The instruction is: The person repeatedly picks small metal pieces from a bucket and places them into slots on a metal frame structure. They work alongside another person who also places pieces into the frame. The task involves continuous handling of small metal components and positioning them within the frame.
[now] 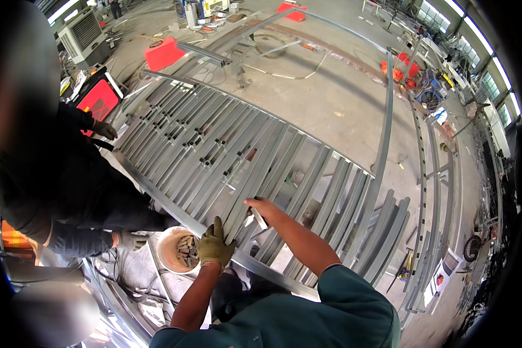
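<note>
My left hand (216,243), in a tan work glove, lies flat with fingers extended on the near rail (182,216) of a large grey metal frame, beside the end of a long bar. My bare right hand (263,210) is closed round a short metal piece (260,219), just above the frame's bars (255,184). Many such bars run side by side across the frame, with small dark brackets (207,160) between those further left. Left of my gloved hand stands a pale bucket (162,248) holding several short metal pieces (187,250).
A co-worker in dark clothes (69,174) stands at the left, one gloved hand (104,130) near the frame's far left corner. Loose bars (388,232) lie at the right. Red panels (163,54) and an air cooler (84,36) stand behind. Cables (122,272) lie near the bucket.
</note>
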Motion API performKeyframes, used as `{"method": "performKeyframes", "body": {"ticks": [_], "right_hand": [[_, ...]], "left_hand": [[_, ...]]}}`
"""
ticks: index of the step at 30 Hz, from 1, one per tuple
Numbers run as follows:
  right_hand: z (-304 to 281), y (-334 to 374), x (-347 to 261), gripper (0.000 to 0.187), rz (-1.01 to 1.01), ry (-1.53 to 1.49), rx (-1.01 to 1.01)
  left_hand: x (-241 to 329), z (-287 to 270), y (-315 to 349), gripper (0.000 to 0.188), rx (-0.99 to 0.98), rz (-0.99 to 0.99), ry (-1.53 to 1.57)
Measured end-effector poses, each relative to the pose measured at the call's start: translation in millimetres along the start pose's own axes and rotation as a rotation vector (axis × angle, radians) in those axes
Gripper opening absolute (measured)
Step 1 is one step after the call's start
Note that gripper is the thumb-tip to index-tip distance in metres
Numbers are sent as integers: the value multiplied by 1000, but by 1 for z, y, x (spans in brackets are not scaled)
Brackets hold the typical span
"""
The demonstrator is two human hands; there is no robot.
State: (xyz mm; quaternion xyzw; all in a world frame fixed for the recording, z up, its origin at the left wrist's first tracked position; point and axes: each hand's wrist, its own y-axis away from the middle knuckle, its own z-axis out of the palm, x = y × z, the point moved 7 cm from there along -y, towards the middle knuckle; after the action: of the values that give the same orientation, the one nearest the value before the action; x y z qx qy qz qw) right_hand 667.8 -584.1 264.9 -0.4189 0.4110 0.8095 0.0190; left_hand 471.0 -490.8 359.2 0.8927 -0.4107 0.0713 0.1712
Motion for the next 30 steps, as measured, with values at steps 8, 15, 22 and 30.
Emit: {"method": "performKeyframes", "body": {"ticks": [8, 15, 22, 30], "right_hand": [[-35, -79, 2, 40, 83, 148, 166], [-41, -94, -6, 38, 119, 324, 282], [-48, -101, -8, 36, 190, 349, 375], [-43, -104, -15, 32, 239, 433, 414]], "left_hand": [[-7, 9, -66, 102, -81, 40, -14], [-15, 8, -90, 95, -35, 138, 79], [-15, 12, -111, 90, -72, 155, 92], [-20, 26, -114, 92, -134, 117, 73]]}}
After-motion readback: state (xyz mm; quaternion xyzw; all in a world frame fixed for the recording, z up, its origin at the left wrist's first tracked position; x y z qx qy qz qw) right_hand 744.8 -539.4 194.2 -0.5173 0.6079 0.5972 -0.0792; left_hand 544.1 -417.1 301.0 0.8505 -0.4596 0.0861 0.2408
